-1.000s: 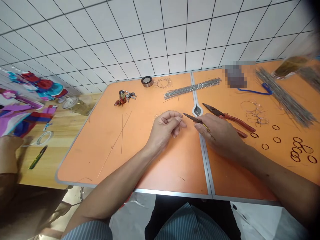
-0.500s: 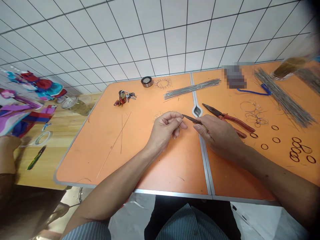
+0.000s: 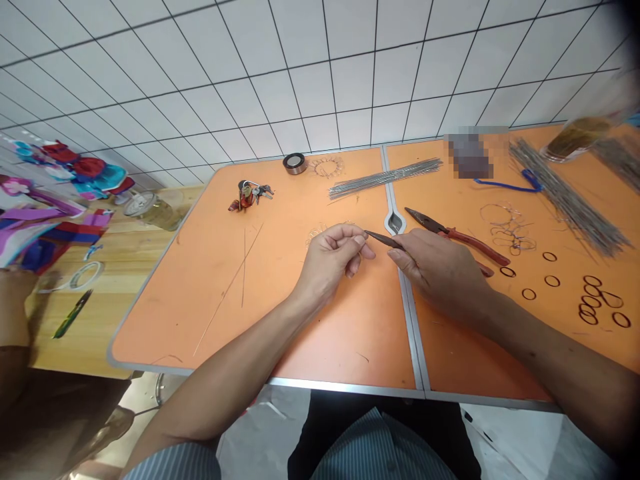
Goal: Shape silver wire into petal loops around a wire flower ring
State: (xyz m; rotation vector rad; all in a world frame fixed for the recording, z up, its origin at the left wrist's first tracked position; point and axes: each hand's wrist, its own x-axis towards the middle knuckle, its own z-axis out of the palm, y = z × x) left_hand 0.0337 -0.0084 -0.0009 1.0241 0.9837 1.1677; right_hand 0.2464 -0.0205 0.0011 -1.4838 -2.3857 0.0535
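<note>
Over the middle of the orange table point(image 3: 320, 340), my left hand point(image 3: 333, 257) pinches thumb and forefinger together. What lies between those fingertips is too small to make out. My right hand point(image 3: 440, 267) is wrapped around a slim dark pointed tool point(image 3: 384, 239), whose handle is hidden in the palm. The tool's tip points left and meets the left fingertips. Just behind the right hand lie pliers with red handles point(image 3: 480, 247), partly covered by it. Thin wire loops point(image 3: 316, 235) rest beyond the left hand.
Bundles of straight wire point(image 3: 385, 179) lie at the back, another point(image 3: 575, 200) at right. Dark rings point(image 3: 552, 281) and tangled wire point(image 3: 510, 230) are at right. Keys point(image 3: 253, 193), a tape roll point(image 3: 294, 163) and loose wires point(image 3: 227, 290) lie left. Another person's arm point(image 3: 15, 307) is at far left.
Both hands stay almost in place, the tool tip still at the left fingertips. The view has shifted very slightly.
</note>
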